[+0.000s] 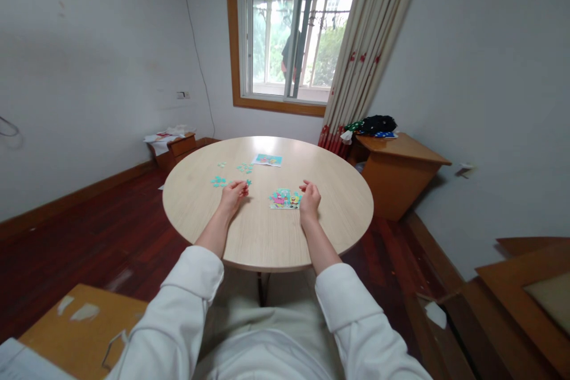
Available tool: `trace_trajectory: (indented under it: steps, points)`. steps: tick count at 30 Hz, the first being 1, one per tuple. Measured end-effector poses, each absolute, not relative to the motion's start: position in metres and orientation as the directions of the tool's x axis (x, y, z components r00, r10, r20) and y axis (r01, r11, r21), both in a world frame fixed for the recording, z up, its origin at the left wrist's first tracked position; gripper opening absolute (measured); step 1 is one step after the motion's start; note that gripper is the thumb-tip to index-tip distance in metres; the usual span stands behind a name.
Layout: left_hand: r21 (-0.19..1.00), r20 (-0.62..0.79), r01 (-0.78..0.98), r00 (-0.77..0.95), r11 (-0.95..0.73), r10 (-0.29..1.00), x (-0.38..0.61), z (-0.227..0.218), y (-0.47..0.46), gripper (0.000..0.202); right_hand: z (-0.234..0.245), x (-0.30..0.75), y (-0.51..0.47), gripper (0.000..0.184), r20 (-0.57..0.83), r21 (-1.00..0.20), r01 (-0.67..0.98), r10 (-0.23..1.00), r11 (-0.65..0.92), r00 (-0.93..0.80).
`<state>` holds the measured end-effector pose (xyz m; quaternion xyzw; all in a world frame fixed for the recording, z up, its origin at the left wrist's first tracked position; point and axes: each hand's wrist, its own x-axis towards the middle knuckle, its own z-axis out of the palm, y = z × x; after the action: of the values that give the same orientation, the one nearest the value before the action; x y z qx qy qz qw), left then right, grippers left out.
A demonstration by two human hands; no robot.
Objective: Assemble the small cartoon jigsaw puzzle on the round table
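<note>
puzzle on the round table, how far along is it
Done: a small joined patch beside the right hand. In hand: the left hand rests by loose teal pieces; whether it grips one is unclear. Left: those scattered pieces are unjoined.

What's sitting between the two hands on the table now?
In the head view, a colourful part-built puzzle lies between the left hand and right hand, close beside the right one; the rest is bare table.

I see a round wooden table carrying a part-built puzzle, loose pieces and a picture card.
</note>
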<state>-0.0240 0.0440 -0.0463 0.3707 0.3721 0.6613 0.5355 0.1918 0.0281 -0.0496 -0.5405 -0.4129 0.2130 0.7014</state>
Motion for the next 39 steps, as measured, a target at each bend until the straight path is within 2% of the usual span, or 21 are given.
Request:
trace_trajectory:
  steps: [5,12,20,24,27,31,34,36,39]
  points:
    - [0.943,0.095,-0.324,0.035,-0.079,0.995,-0.009,-0.043,0.028,0.035,-0.049,0.179,0.020,0.035,0.405,-0.914,0.166,0.835,0.370,0.372]
    - [0.970,0.103,-0.232,0.145,-0.068,0.984,0.004,-0.036,0.011,0.036,-0.048,0.163,0.007,0.022,0.518,-0.838,0.232,0.854,0.494,0.053]
    - [0.980,0.129,-0.184,0.267,-0.081,0.955,0.006,-0.037,0.005,0.032,-0.048,0.161,0.004,0.021,0.541,-0.808,0.243,0.839,0.536,-0.054]
    - [0.982,0.136,-0.166,0.291,-0.090,0.947,0.007,-0.038,0.005,0.030,-0.046,0.162,0.006,0.023,0.480,-0.866,0.156,0.877,0.476,-0.011]
    - [0.982,0.140,-0.155,0.212,-0.108,0.967,0.007,-0.037,0.007,0.028,-0.046,0.163,0.009,0.026,0.388,-0.922,0.049,0.918,0.385,0.089]
    - [0.968,0.248,0.004,0.116,-0.250,0.962,0.008,-0.040,0.011,0.018,-0.048,0.165,0.014,0.030,0.272,-0.951,-0.094,0.942,0.295,0.195]
    - [0.878,0.409,0.205,0.146,-0.432,0.901,0.009,-0.046,0.013,0.012,-0.050,0.167,0.019,0.029,0.213,-0.949,-0.177,0.946,0.260,0.245]
    - [0.787,0.495,0.302,0.211,-0.538,0.843,0.011,-0.049,0.013,0.015,-0.051,0.169,0.023,0.026,0.202,-0.945,-0.196,0.938,0.262,0.282]
    - [0.665,0.467,0.456,0.365,-0.592,0.806,0.013,-0.053,0.010,0.033,-0.051,0.171,0.026,0.021,0.185,-0.934,-0.232,0.922,0.273,0.339]
